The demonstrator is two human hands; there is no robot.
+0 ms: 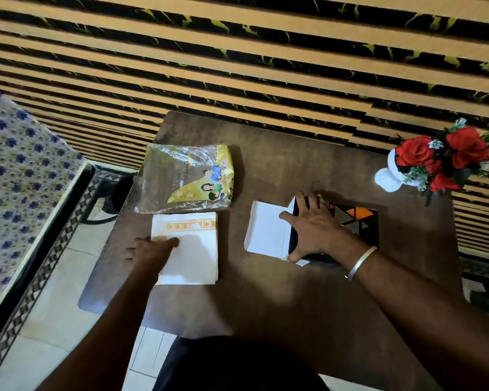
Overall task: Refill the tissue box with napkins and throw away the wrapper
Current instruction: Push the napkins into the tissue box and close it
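Left hand [150,249] lay spread on the napkins [187,246]; right hand [314,224], spread, steadied the opened tissue box [350,221]; loading seemed next, needing a grip on the stack

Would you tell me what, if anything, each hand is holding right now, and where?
Neither grips anything. The left hand rests on the napkin stack's left edge; the right hand presses flat on the tissue box's open end.

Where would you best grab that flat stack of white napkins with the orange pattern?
Probably at the near left edge of the white napkin stack, where the left hand rests: it lies flat on the brown table, so slide fingers under and pinch.
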